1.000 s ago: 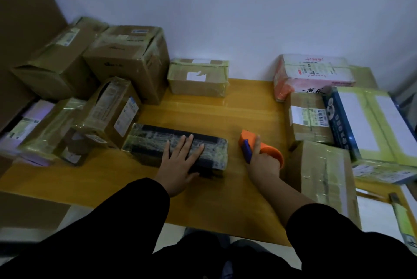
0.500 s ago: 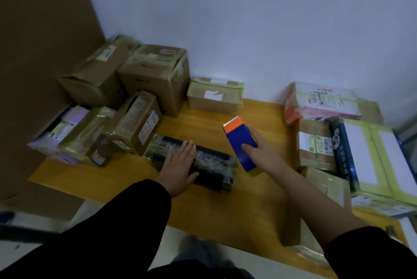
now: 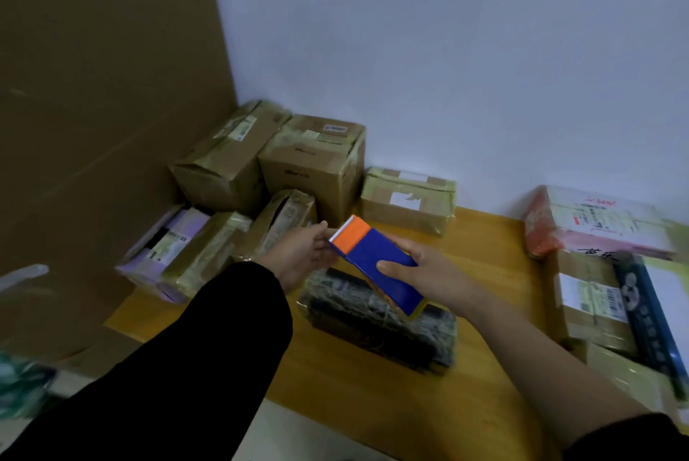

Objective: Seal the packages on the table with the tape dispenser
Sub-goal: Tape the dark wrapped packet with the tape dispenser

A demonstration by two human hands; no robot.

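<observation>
Your right hand (image 3: 428, 270) is clamped round the tape dispenser (image 3: 376, 259), thumb on its blue face and fingers round its far edge. You hold it tilted in the air with the orange toothed end pointing up and away from you. Your left hand (image 3: 302, 255) is raised to that orange end, its fingertips touching or just beside the serrated edge; whether they pinch anything there cannot be told. Below the dispenser the dark package (image 3: 380, 333), wrapped in clear tape, lies flat on the wooden table (image 3: 484, 255), with neither hand on it. Two large cardboard boxes (image 3: 313, 162) sit side by side in the far left corner, and a small taped box (image 3: 408, 201) stands against the wall just to their right. Slimmer taped parcels (image 3: 194, 251) lean in front of the big boxes. At your right a white-and-pink parcel (image 3: 596, 222) sits by the wall, with more labelled packages, blurred, nearer you.
</observation>
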